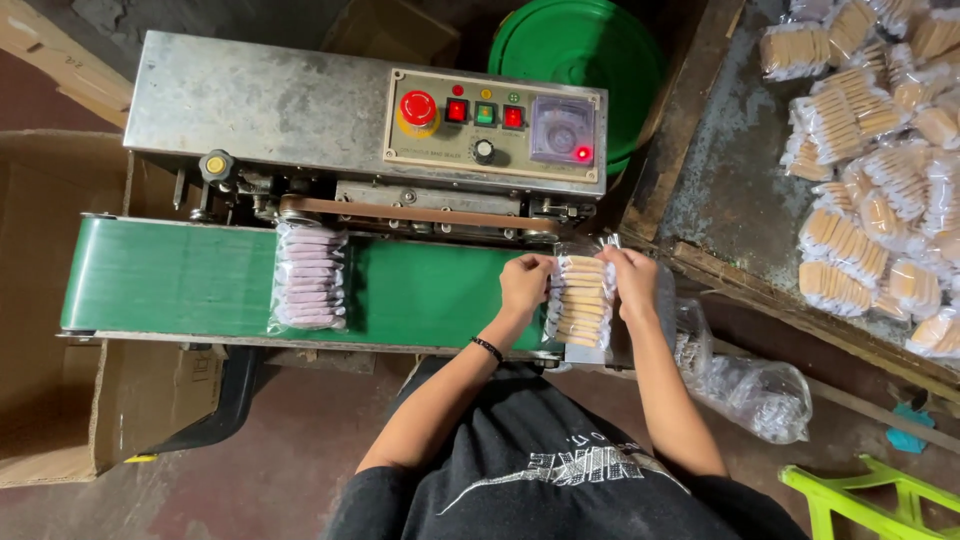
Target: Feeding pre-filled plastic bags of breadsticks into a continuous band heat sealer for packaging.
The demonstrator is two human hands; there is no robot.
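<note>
My left hand (524, 283) and my right hand (633, 283) grip the two sides of a clear bag of yellow biscuits (581, 300). The bag lies at the right end of the green conveyor belt (170, 278), its top toward the sealing band of the metal sealing machine (300, 110). A second clear bag, filled with purple biscuits (310, 277), lies farther left on the belt with its top under the brown sealing band. I wear a black wristband on the left wrist.
A pile of bagged yellow biscuits (870, 160) covers the worn table at right. Empty clear bags (760, 395) hang below the table edge. A green lid (585, 50) sits behind the machine. Cardboard boxes (40, 300) stand at left, a green plastic stool (880, 500) at bottom right.
</note>
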